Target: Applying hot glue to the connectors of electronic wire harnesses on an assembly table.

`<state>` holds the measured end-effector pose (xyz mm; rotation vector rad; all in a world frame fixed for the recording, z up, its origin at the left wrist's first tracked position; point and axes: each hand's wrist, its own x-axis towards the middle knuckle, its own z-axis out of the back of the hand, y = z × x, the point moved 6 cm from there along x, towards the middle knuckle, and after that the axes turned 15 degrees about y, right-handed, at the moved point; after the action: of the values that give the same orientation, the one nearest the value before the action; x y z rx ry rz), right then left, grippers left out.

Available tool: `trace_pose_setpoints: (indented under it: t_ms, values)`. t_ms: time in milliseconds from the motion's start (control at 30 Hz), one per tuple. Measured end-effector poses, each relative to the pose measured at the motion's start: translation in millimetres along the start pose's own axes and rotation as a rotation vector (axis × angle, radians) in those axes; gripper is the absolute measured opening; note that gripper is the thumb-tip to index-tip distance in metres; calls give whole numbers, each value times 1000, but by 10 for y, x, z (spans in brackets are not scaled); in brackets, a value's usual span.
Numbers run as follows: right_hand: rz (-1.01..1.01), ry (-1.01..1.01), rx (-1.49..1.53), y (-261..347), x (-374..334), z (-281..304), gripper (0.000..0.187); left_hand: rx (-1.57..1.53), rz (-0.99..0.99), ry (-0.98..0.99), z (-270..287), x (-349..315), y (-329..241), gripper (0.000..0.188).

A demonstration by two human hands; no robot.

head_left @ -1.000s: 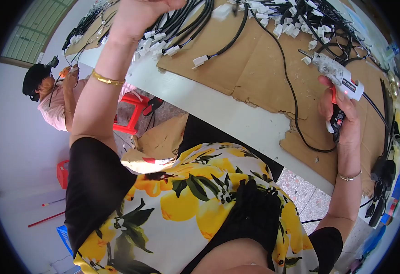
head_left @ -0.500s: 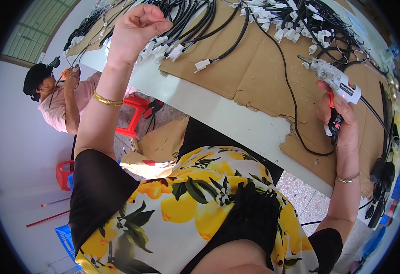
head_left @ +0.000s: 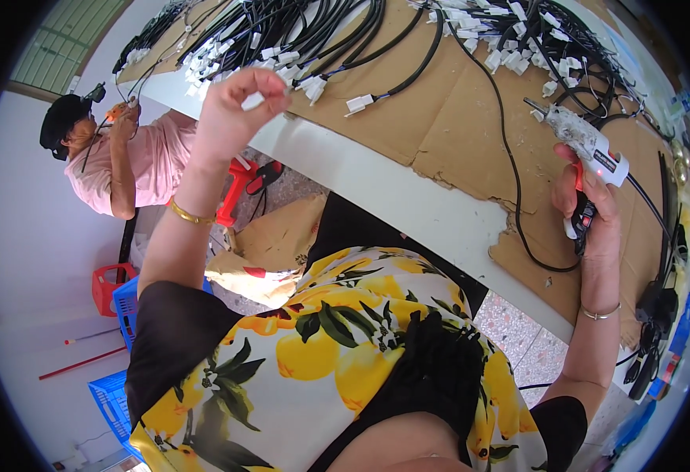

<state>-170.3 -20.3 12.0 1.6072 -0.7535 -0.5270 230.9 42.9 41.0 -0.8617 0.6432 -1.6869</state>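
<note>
At the far left, a co-worker in a pink shirt (head_left: 152,161) is seen bent at the corner of the white table (head_left: 408,197), hands raised to a wire. Further right, a small white connector (head_left: 253,100) is pinched between the fingertips of the left hand (head_left: 234,114), which is lifted just in front of the table edge. Behind it, a bundle of black cables (head_left: 313,35) tipped with white plugs is spread over the cardboard sheet (head_left: 447,118) covering the table; one loose white plug (head_left: 358,103) lies just beside the bundle. At the right, a glue gun (head_left: 585,145) is gripped by the right hand (head_left: 589,208), fingers wrapped round its handle, nozzle aimed at the cables, its black cord (head_left: 518,212) looped over the torn cardboard
</note>
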Motion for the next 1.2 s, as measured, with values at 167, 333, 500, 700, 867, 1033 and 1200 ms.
trace_pose_setpoints:
  t_ms: [167,333,500,700,867,1033,1200]
  values:
    - [15,1,29,-30,11,18,48,46,160,-45,-111,-470,323,12]
    - [33,21,45,-32,19,30,49,-15,305,-93,-183,-777,555,15]
    - [44,37,39,-36,18,90,50,206,170,-200,-191,-760,368,14]
    - [35,11,34,-107,45,142,53,-89,258,-235,-212,-845,504,9]
    - [31,15,36,-136,49,135,52,180,274,-368,-45,-805,385,12]
    - [46,53,17,-53,35,64,52,425,47,-269,-165,-517,47,22]
    - [24,-7,7,-6,6,7,50,660,109,-136,-322,-378,76,20]
